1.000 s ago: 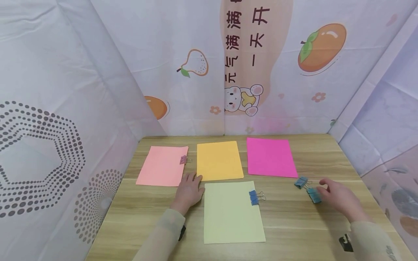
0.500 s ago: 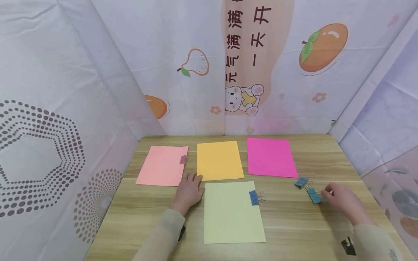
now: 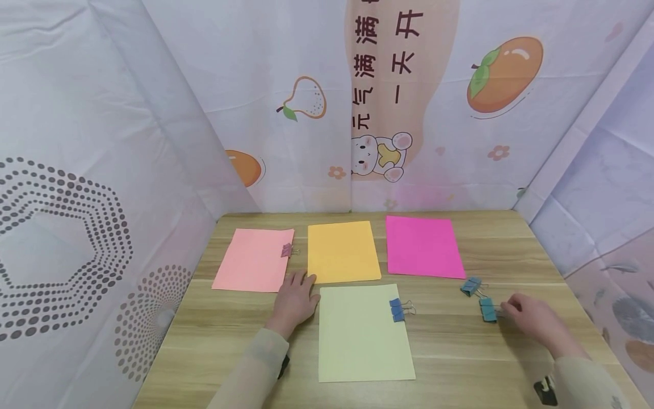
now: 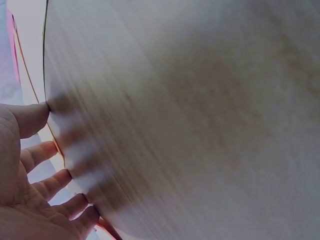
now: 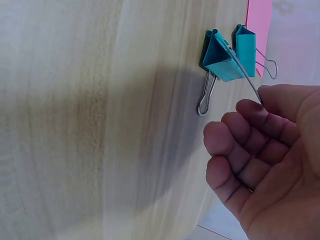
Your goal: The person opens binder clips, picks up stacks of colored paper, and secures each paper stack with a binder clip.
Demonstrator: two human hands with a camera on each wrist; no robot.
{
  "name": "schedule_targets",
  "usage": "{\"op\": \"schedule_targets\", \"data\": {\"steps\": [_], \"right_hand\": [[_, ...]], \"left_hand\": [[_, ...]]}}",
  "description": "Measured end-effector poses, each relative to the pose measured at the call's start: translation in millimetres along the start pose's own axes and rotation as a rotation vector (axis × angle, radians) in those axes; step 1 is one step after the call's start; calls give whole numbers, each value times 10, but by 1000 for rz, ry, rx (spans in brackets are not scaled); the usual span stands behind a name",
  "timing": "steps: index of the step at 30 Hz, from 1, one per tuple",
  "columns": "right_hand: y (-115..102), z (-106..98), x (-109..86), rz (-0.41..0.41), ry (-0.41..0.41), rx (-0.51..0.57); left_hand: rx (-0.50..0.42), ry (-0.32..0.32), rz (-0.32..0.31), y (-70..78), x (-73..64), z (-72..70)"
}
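Note:
With thumb and forefinger, my right hand (image 3: 536,320) pinches a wire handle of a teal binder clip (image 3: 487,310). The right wrist view shows that clip (image 5: 224,67) close over the wood, its other handle (image 5: 204,100) pointing down. A second teal binder clip (image 3: 471,286) lies just beyond it. My left hand (image 3: 294,305) rests on the table, fingers spread, between the salmon-pink paper (image 3: 254,261) and the pale green paper (image 3: 363,335). Its fingertips are at the lower left corner of the orange paper (image 3: 343,253).
A blue binder clip (image 3: 397,310) grips the green paper's right edge. On the salmon-pink sheet's right edge sits a pink binder clip (image 3: 287,250). A magenta paper (image 3: 424,247) lies at the back right. Printed cloth (image 3: 306,170) hangs behind and beside the wooden table (image 3: 455,363).
My right hand has drawn slightly toward me, from over the near teal clip to its wire handle, and the clip has turned a little. The left hand has stayed still.

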State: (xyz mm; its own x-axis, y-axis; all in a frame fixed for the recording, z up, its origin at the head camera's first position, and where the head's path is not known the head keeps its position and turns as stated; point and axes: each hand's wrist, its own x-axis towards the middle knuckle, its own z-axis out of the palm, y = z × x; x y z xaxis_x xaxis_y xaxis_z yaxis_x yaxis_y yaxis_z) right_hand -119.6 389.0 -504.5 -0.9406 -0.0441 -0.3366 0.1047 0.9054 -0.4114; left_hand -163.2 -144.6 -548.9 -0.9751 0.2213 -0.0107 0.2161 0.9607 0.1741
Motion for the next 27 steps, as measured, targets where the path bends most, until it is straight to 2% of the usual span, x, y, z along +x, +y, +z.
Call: {"op": "schedule_targets", "data": {"steps": [7,14,27], "right_hand": [[-55,42,-44,6,-21,47],[-65,112,-67,10,-20,119],[-87,178,-61,16,-15,177]], "left_hand": [[10,-3,1,6,-4,-3],[21,-40,3,17,-28,-29],[20,-53,18,69,-171,-21]]}}
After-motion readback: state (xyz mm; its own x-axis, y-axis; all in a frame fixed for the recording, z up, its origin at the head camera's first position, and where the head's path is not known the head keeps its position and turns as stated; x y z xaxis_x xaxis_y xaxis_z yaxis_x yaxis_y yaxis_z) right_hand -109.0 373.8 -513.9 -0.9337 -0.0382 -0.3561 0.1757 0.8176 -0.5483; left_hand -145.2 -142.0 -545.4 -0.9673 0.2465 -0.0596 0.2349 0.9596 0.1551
